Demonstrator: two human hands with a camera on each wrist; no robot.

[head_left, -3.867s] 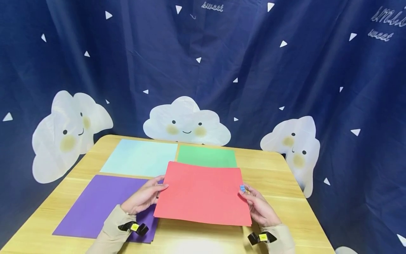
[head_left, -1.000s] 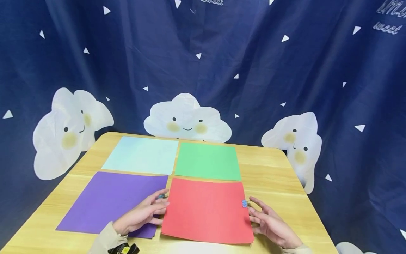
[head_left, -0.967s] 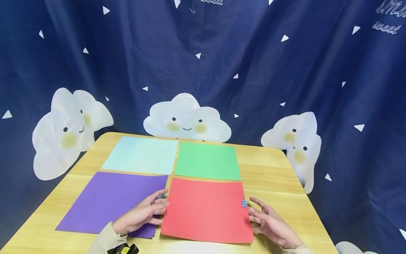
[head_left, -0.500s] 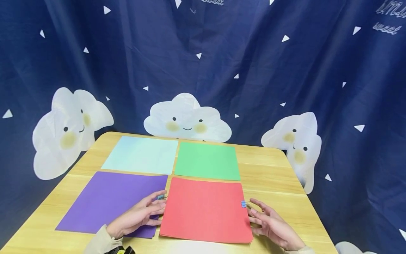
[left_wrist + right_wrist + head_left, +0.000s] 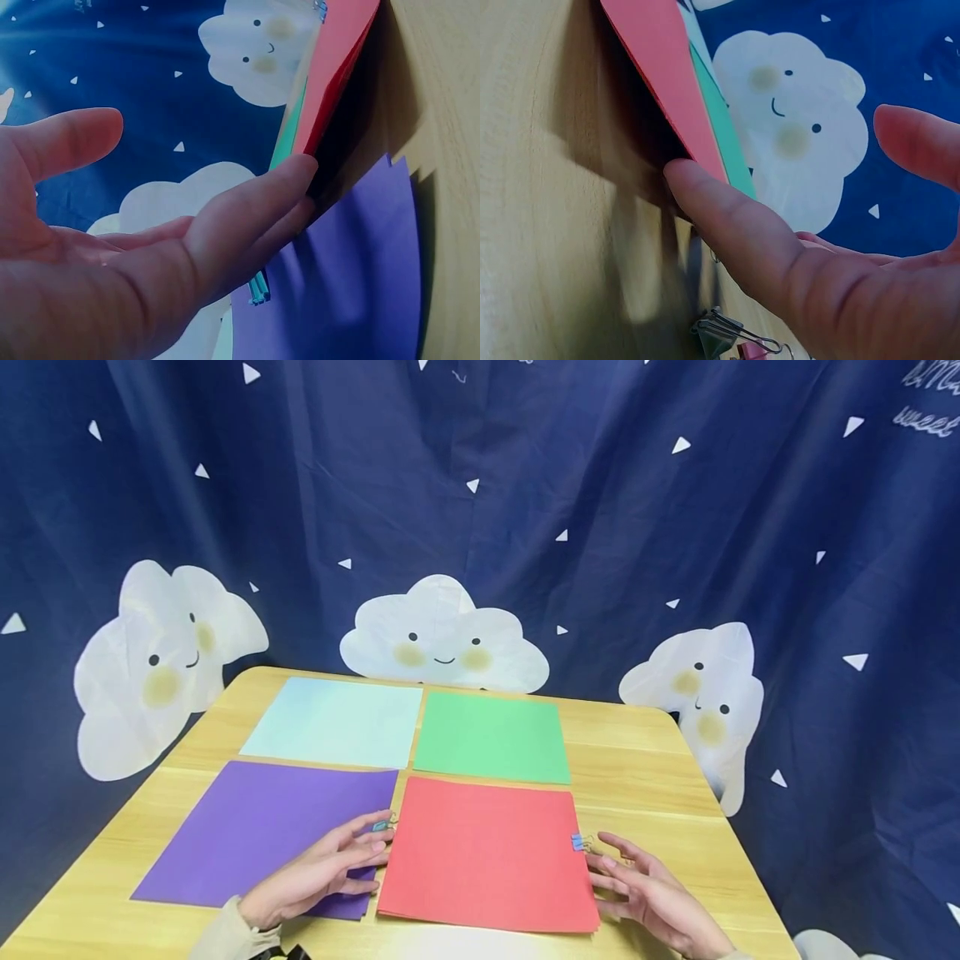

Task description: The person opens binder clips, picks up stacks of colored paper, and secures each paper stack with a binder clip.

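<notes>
- Red sheets (image 5: 487, 856), layered: lying on the table (image 5: 630, 777) between your hands, nearest you on the right of the four colours; a dark shadow is showing beneath their edge.
- Step, as judged: you seem to be steadying or squaring these sheets; the next move is probably calling for light, even fingertip contact on both sides, without buckling them.
- Blue clip (image 5: 577, 842): sitting on their right edge, handles pointing outward.
- Left hand (image 5: 318, 870): reaching in over the purple sheets (image 5: 262, 835), fingers extended and parted, thumb standing clear, pinching nothing; fingertips lying at the red left edge.
- Right hand (image 5: 647, 893): mirroring it at the right edge, fingers spread, holding nothing; exact contact is staying unclear.
- Teal clip (image 5: 382, 826): sitting on the purple right edge, beside your left fingers.
- Green sheet (image 5: 491, 737), pale blue sheet (image 5: 333, 722): lying beyond.
</notes>
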